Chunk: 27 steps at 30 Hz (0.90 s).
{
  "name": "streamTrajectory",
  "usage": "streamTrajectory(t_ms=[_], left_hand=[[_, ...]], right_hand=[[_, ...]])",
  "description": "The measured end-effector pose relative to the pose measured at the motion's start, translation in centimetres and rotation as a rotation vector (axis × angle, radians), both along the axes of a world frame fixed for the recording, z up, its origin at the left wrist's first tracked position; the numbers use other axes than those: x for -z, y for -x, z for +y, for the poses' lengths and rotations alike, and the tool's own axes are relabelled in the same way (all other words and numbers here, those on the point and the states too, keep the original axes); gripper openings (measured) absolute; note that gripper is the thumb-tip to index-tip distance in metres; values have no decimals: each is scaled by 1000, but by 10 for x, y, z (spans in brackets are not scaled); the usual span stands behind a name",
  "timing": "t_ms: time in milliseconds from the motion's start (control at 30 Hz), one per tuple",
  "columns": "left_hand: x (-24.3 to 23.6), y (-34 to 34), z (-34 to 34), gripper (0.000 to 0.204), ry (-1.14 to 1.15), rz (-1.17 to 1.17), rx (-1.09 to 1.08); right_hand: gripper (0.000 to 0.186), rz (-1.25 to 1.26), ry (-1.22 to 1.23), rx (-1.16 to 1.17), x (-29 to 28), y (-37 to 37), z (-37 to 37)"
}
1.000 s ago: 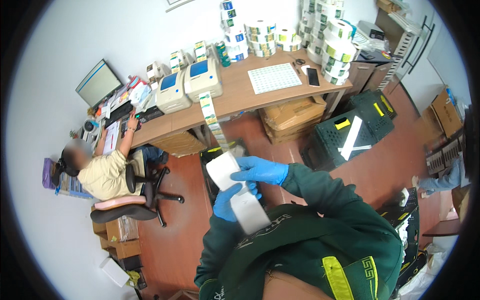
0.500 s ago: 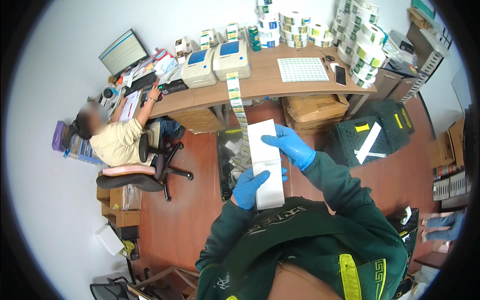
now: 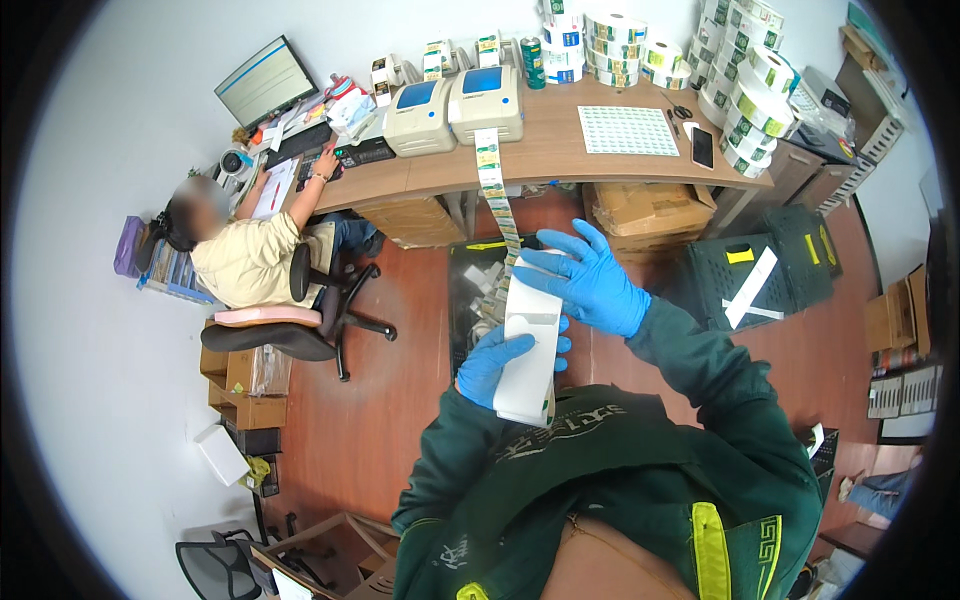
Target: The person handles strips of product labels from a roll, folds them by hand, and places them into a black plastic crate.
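A folded label strip (image 3: 527, 365), its white backing upward, is in my blue-gloved left hand (image 3: 490, 365). That thumb lies across the front and the fingertips come round the right edge. Over the strip's upper end, my blue-gloved right hand (image 3: 598, 285) is stretched out with its fingers apart, some resting on the white surface. The strip's top bends away from me beneath those fingers. Beyond it, a printed label strip (image 3: 489, 170) hangs from the right label printer (image 3: 487, 105) toward a dark crate (image 3: 458, 300); whether it joins the held piece is hidden by my hands.
Another label printer (image 3: 420, 118) stands on the desk (image 3: 430, 170). Label rolls (image 3: 752, 110), a label sheet (image 3: 628, 131) and a phone (image 3: 703, 149) lie to the right. A person (image 3: 245, 255) sits at the left. Cardboard boxes (image 3: 650, 215) and dark crates (image 3: 760, 275) stand on the floor.
My right hand has loosened from its pinch and spread its fingers across the strip's top. The strip's upper end now bends away. The view has shifted slightly.
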<state>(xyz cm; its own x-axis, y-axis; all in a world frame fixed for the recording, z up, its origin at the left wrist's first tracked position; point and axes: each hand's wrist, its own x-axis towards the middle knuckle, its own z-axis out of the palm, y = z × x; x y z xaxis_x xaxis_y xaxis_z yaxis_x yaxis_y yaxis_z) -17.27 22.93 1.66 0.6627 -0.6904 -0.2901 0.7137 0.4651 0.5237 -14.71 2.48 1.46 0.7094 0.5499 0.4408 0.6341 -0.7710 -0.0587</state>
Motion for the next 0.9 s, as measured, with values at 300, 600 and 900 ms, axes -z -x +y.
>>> streamTrajectory(t_ms=[300,600,900], left_hand=[[22,6,15,26,-451,-397,-237],[36,12,-4,28,-363,-378,-521],[52,19,-10,31,-370,-466,-603]], right_hand=[[27,918,-944,99,51,14,9],[33,940,-1208,-61,64,31,47],[36,1242,-1509,-16,69,48,43]])
